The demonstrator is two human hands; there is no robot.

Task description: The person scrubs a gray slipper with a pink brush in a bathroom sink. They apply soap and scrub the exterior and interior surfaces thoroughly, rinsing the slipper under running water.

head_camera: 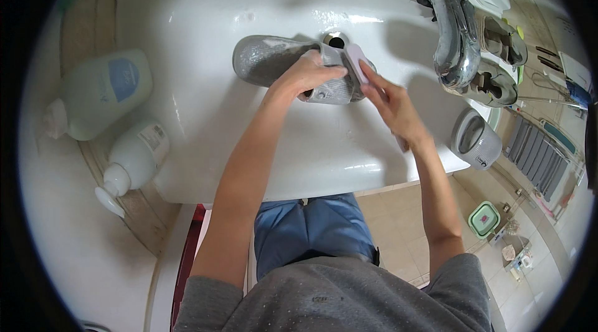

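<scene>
A wet grey slide slipper (pixel 271 58) lies across the basin of a white washbasin (pixel 299 154), its strap towards the right. My left hand (pixel 308 72) grips the slipper at the strap, with the fingers partly hidden in its opening. In my right hand (pixel 390 103) is a pale lilac scrubbing brush (pixel 357 63). The brush head rests against the toe end of the slipper, beside the strap, and its bristles are hidden. Just beyond the strap sits the drain hole (pixel 336 40). White suds show on the slipper's wet surface.
A chrome faucet (pixel 455 28) overhangs the basin at the upper right. Two pump or capped bottles, a large one (pixel 105 93) and a smaller one (pixel 138 154), stand left. A clear cup (pixel 476 138) and grey-beige shoes (pixel 495 82) are on the right. A green basin (pixel 484 220) is farther off.
</scene>
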